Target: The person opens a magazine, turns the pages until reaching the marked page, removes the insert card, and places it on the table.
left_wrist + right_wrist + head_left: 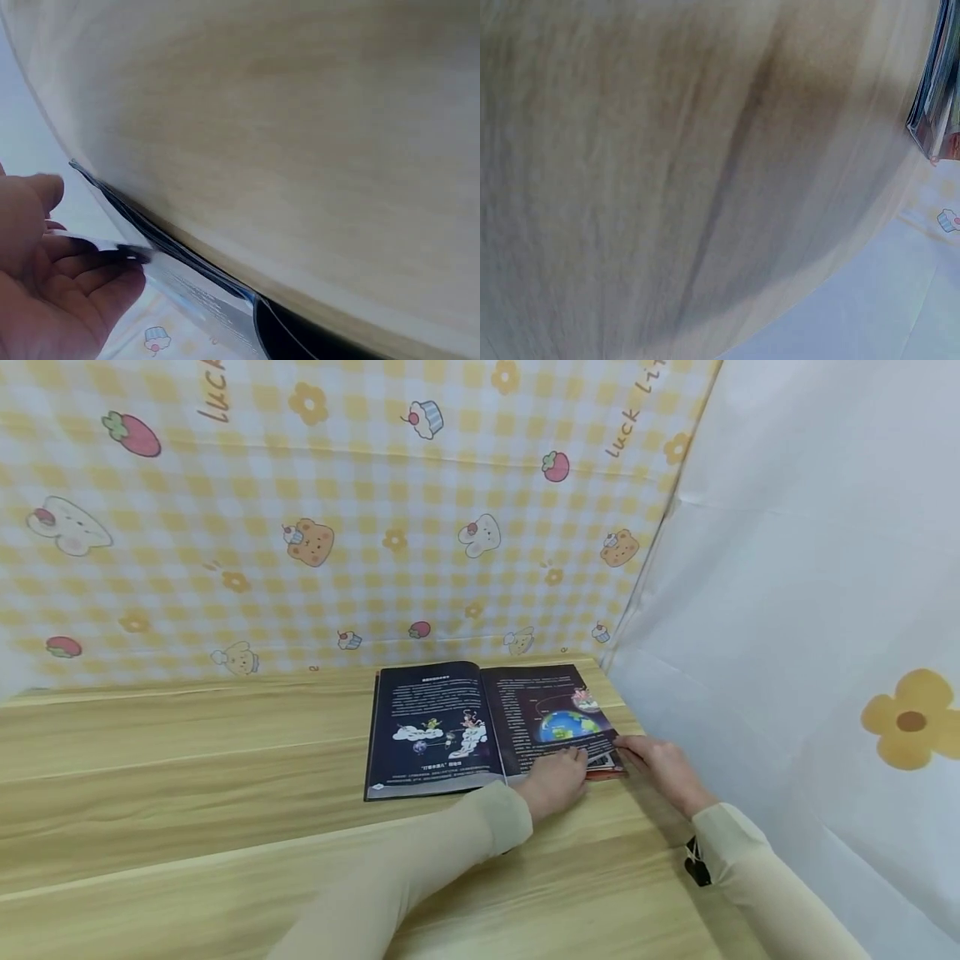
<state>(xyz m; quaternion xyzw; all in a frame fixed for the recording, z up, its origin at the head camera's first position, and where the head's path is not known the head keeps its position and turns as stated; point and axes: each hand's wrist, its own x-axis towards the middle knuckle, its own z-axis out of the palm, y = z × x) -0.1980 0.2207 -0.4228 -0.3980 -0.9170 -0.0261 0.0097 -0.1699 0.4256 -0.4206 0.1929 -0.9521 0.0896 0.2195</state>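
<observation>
An open book point(431, 706) with dark, illustrated pages lies near the back of the table. Over the lower part of its right page point(517, 718), the left hand point(557, 781) has its fingers curled at a page's bottom edge. In the left wrist view, that thin page point(180, 274) passes between the thumb and curved fingers of the left hand point(67, 285). At the right page's lower outer corner, the right hand point(663, 768) pinches the edge between thumb and fingers. A slightly lifted corner shows between the hands. Only the book's corner point(934, 127) appears in the right wrist view, without the hand.
The wooden table point(187, 793) extends widely to the left of the book. Behind it hangs a yellow checked cloth point(360, 527) with cartoon prints. A white cloth wall point(810, 610) stands close beside the right arm. A black object point(697, 862) is at the right cuff.
</observation>
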